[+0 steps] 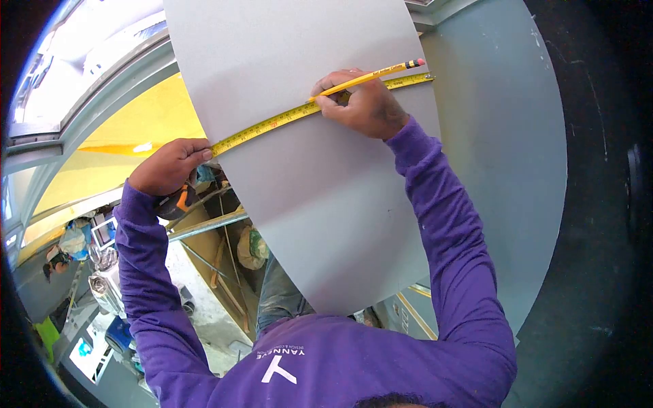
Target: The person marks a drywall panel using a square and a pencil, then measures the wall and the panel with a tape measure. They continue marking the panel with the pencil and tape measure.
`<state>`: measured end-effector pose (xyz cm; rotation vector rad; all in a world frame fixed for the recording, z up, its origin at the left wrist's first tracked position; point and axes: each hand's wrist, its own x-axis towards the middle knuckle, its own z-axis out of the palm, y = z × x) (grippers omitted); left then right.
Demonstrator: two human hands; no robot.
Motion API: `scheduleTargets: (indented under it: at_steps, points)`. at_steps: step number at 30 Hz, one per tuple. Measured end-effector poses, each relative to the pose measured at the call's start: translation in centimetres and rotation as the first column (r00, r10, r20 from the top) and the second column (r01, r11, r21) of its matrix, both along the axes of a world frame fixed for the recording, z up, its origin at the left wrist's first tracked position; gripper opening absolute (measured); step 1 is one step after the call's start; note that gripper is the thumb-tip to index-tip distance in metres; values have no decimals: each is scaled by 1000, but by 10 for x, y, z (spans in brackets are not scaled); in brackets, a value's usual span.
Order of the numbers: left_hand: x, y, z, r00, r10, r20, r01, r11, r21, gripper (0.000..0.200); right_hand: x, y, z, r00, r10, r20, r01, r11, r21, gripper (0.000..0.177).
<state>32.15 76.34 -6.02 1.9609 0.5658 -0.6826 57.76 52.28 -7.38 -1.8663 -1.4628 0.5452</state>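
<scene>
A yellow tape measure (262,127) is stretched across a pale grey board (320,197), its hooked end at the board's right edge. At the left edge, my left hand (171,165) pinches the blade between thumb and fingers. The black and orange tape case (178,202) hangs just below that hand. My right hand (360,105) is closed on a yellow pencil (367,77) with a pink eraser. The pencil's tip meets the board along the blade's upper edge, near the middle, and some right-hand fingers rest by the tape.
Metal bars (211,224) run below the board on the left. A stuffed sack (253,247) sits under the board's edge. Yellow sheeting (136,143) and a curved window frame (102,102) are at left. A grey panel (503,149) stands to the right.
</scene>
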Motion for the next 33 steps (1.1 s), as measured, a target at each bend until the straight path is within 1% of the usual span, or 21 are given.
scheduleTargets:
  at_steps: [3,6,8,14,18,20,21,24,27,30,33]
  points:
    - [0,0,-1,1000,-7,-6,7,1000,4,33,-1,-1,0,1000,-11,-2,11,1000,-2,14]
    - [-1,3,-7,999,-33,27,32,999,14,32,0,-1,-2,996,12,84,-17,999,51,14]
    - [-3,5,-11,998,-41,51,41,999,7,30,1,0,-4,998,14,61,-18,998,64,13]
    - [-1,4,-8,998,-41,51,42,999,-16,26,0,0,-2,999,4,34,-7,997,74,13]
    - [-2,5,-11,994,-71,79,69,997,30,27,1,0,-4,998,12,56,-16,997,74,14]
    - [-3,5,-11,994,-74,86,69,996,59,28,1,0,-9,999,-13,49,11,999,52,14]
    - [-3,5,-11,994,-74,79,70,996,53,28,1,0,-10,999,-26,45,24,999,40,14]
    - [-1,5,-9,995,-72,64,70,997,43,28,1,0,-5,999,8,42,-11,997,72,15]
    - [0,4,-7,995,-72,65,69,997,41,28,1,0,-6,1000,-25,-18,25,1000,8,15]
    - [0,4,-6,996,-66,66,64,998,29,28,2,0,-5,1000,-16,-23,17,1000,22,15]
    - [-1,3,-6,997,-53,61,51,998,30,29,1,-1,-4,999,-24,31,23,999,34,16]
